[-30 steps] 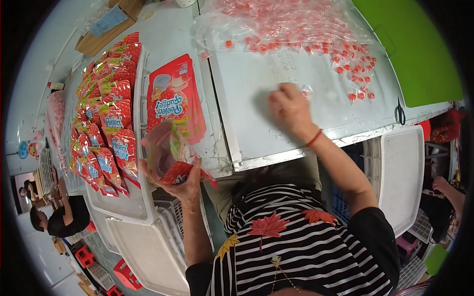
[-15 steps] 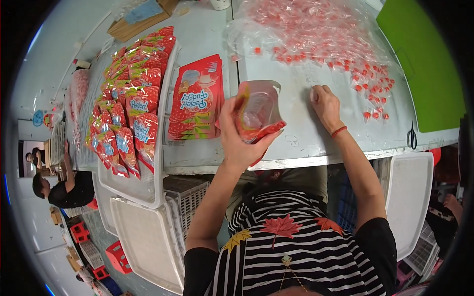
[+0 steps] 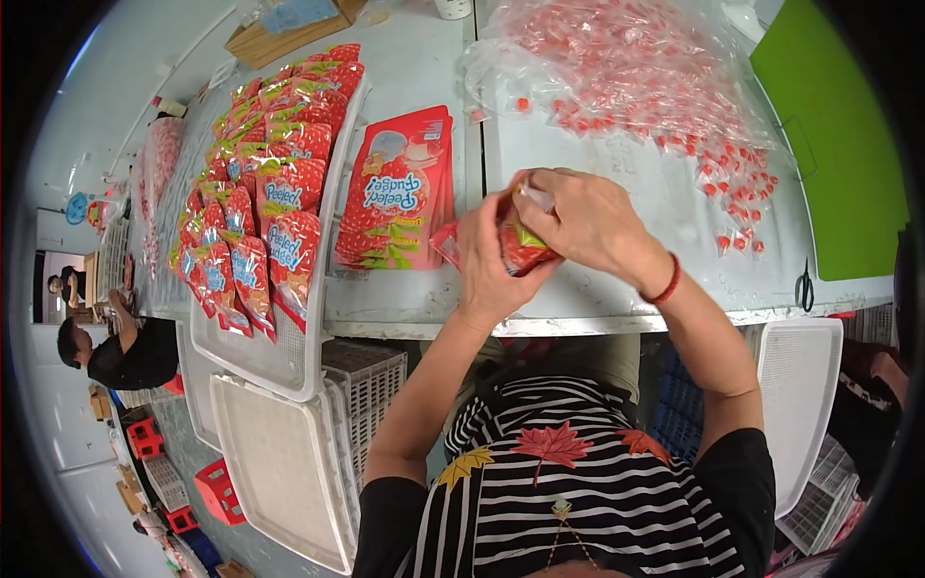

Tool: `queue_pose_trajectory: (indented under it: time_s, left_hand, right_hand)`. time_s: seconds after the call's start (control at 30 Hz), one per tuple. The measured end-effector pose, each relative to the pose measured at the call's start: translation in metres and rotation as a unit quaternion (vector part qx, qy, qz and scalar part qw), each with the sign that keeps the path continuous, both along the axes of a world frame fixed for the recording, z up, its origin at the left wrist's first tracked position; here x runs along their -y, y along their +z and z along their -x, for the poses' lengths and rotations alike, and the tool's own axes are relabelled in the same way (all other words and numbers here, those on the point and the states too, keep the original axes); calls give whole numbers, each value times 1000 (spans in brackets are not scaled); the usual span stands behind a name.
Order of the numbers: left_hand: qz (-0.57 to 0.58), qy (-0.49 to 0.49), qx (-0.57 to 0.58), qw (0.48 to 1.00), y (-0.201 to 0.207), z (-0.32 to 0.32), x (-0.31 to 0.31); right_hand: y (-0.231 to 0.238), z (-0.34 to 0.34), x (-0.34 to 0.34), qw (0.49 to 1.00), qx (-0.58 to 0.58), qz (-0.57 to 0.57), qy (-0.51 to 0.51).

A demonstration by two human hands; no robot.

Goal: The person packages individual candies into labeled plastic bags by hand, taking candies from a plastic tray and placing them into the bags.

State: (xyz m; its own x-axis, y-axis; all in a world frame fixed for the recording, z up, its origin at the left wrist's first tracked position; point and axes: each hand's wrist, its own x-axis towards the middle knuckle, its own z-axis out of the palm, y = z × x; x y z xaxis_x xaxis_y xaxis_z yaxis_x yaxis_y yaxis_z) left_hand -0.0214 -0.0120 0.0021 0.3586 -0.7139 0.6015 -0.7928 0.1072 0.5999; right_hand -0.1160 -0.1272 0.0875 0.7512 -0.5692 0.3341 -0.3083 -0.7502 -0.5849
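Near the table's front edge, my left hand [image 3: 489,270] is wrapped round a red printed pouch [image 3: 528,254]. My right hand [image 3: 599,220] is closed over the pouch's upper end, with its fingers at the mouth. Both hands cover much of the pouch, so its contents are hidden. Just left of them lies a stack of flat red pouches [image 3: 395,207]. Beyond the stack, several plump, filled pouches [image 3: 294,255] overlap in rows on a white tray [image 3: 310,371]. To the right are scattered small red pieces in clear wrappers [image 3: 737,207].
A heap of clear plastic with red pieces [image 3: 626,72] covers the far right of the table. A green board [image 3: 833,135] and black scissors [image 3: 805,287] lie at the right. Below the table stand white trays [image 3: 279,472] and red stools [image 3: 220,489]. A person [image 3: 130,352] is at far left.
My right hand has left the tabletop and moved left onto the pouch's upper end. The pouch's open mouth, visible before, is now covered by my fingers. The whole view has shifted slightly.
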Motion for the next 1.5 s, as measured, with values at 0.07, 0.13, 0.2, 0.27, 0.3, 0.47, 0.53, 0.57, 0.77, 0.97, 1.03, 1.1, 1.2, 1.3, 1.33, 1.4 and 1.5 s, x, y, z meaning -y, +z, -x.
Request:
queue_pose_trajectory:
  time_s: [0.07,0.13,0.2,0.27,0.3,0.47,0.53,0.57,0.77,0.97,1.03,1.1,1.2,1.3,1.33,1.4,1.5]
  left_hand:
    - [23,18,6,1000,-5,3,3]
    - [18,27,-27,999,-5,4,3]
    - [53,43,-19,997,0,3,7]
    - [91,52,-39,994,-1,-1,8]
    - [93,55,-38,993,-3,-2,8]
    - [125,44,-72,989,-2,-13,4]
    - [133,26,-111,985,-2,-15,1]
    - [134,24,-112,984,3,-14,1]
    - [166,-153,-388,894,34,-39,-16]
    - [-5,-62,-430,901,56,-43,-20]
    - [87,-75,-439,891,47,-47,-25]
    - [69,-57,-412,907,52,-38,-25]
    - [71,-62,-360,928,56,-27,-16]
    - [39,-51,-264,962,53,-26,-22]
    - [39,-61,-320,945,49,-29,-23]
    - [29,-66,-332,940,53,-30,-26]
    - [27,-92,-406,909,57,-34,-33]
  right_hand:
    - [19,-3,6,979,-177,-52,90]
    - [21,-7,7,977,-173,-39,117]
    - [25,-16,4,983,-122,-15,137]
    - [25,-20,-1,986,-99,-26,134]
    - [19,-22,-2,991,-16,-23,132]
    - [18,-18,-13,972,179,-105,109]
    - [23,-9,-10,965,38,137,222]
    - [16,-11,-10,955,64,182,223]
    - [41,2,5,938,68,128,315]
    - [56,12,-5,919,67,116,371]
    - [60,22,-1,949,-75,92,292]
    - [60,24,-2,948,-105,92,285]
    - [47,19,-4,933,-196,136,269]
    - [31,14,0,918,-261,122,274]
    - [31,14,1,918,-260,121,275]
    - [27,16,5,916,-228,116,308]
    - [25,21,6,951,-103,69,284]
